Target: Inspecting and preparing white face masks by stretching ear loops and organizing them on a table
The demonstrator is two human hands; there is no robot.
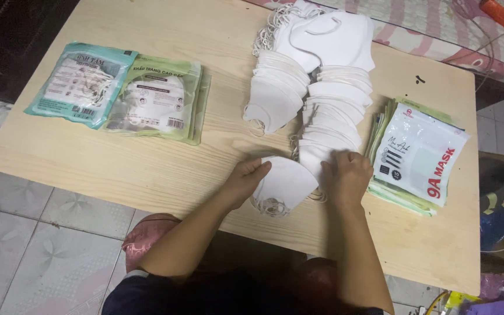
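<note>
Head view: white mask (284, 184) between both hands' grip.

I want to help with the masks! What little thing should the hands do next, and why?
Probably lift the small bunch of white masks clear of the long row of masks. The left hand already steadies the bunch's edge, and the right hand presses where bunch and row meet. The stack of empty pouches lies just beside it.
</note>
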